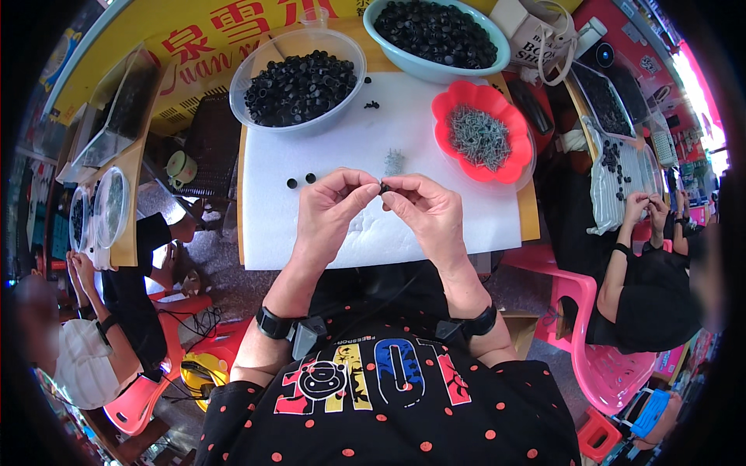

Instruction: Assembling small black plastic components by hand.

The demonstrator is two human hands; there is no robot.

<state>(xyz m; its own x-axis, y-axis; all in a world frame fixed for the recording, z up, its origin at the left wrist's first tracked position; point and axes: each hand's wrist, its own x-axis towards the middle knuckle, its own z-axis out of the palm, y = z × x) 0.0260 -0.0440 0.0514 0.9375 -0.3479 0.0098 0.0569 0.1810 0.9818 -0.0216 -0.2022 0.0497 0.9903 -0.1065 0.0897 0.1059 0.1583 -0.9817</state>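
Observation:
Over the white foam sheet my left hand and my right hand meet, thumbs and forefingers closed together. Between their fingertips is a small black piece, mostly covered, so its exact shape cannot be made out. Just beyond the fingers lies a little heap of thin grey screws. Left of my left hand sit two round black caps, one farther out and another closer in. A few tiny black bits rest farther up the sheet.
A clear bowl of black caps stands far left, a pale teal basin of more at the back. Grey screws fill a red flower-shaped bowl at right. A cloth bag sits behind. Other people work at tables on both sides.

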